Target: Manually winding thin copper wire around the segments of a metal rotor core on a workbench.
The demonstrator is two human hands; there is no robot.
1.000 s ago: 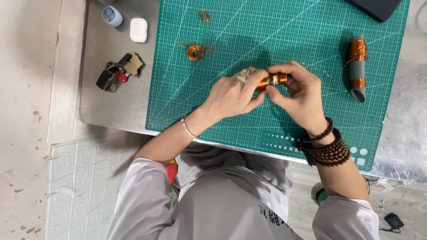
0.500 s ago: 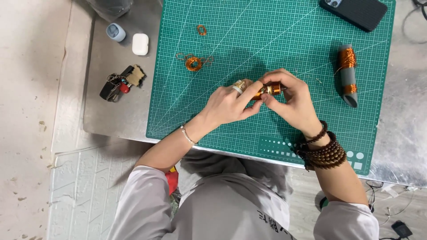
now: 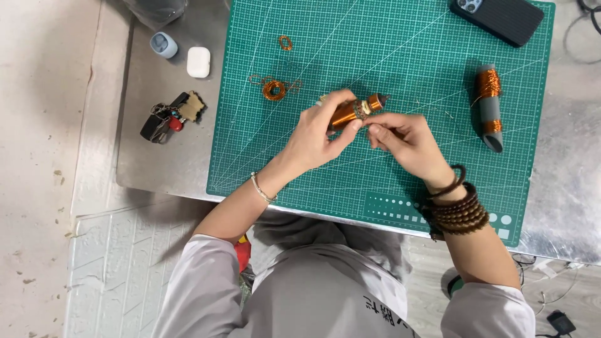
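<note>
My left hand (image 3: 319, 134) grips a small rod wound with copper wire (image 3: 354, 110), held above the green cutting mat (image 3: 388, 56). Its dark tip points up and to the right. My right hand (image 3: 404, 141) sits just right of the rod, fingertips pinched together close under its banded end, seemingly on a fine wire that is too thin to make out. A thin bracelet circles my left wrist. Dark bead bracelets (image 3: 457, 209) wrap my right wrist.
A grey tube with two copper windings (image 3: 489, 106) lies on the mat at right. A small copper coil (image 3: 273, 89) and a wire loop (image 3: 285, 42) lie upper left. A dark phone (image 3: 498, 19), white earbud case (image 3: 198, 62), round blue item (image 3: 163, 45) and key bunch (image 3: 169, 116) surround them.
The view has shifted so the table sits lower in frame. My left hand has tilted the wound rod more into sight, and my right hand has drawn slightly apart from it.
</note>
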